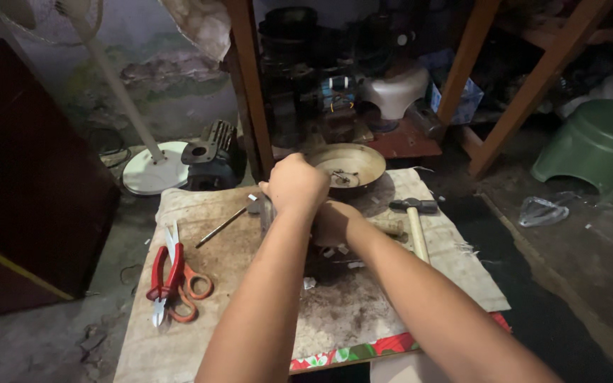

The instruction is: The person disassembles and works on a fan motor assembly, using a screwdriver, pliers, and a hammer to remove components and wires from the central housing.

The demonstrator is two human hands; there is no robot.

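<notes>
My left hand (pixel 294 186) is clenched in a fist over a small grey metal part (pixel 264 211) near the back of the low cloth-covered table (pixel 200 340). Just below and right of it, my right hand (pixel 333 224) is closed too, partly hidden under my left wrist. A short wooden handle (pixel 391 227) sticks out of it to the right. What lies between the two hands is hidden. Small pale scraps (pixel 345 255) lie on the dark stained cloth beneath the hands.
A hammer (pixel 415 218) lies right of my hands and a metal bowl (pixel 349 165) holding small bits sits behind them. Left are a thin rod (pixel 221 227), red pliers (pixel 162 273) and orange scissors (pixel 191 289). A fan base (pixel 152 170), wooden shelf legs (pixel 250 85) and a green stool (pixel 601 145) stand around.
</notes>
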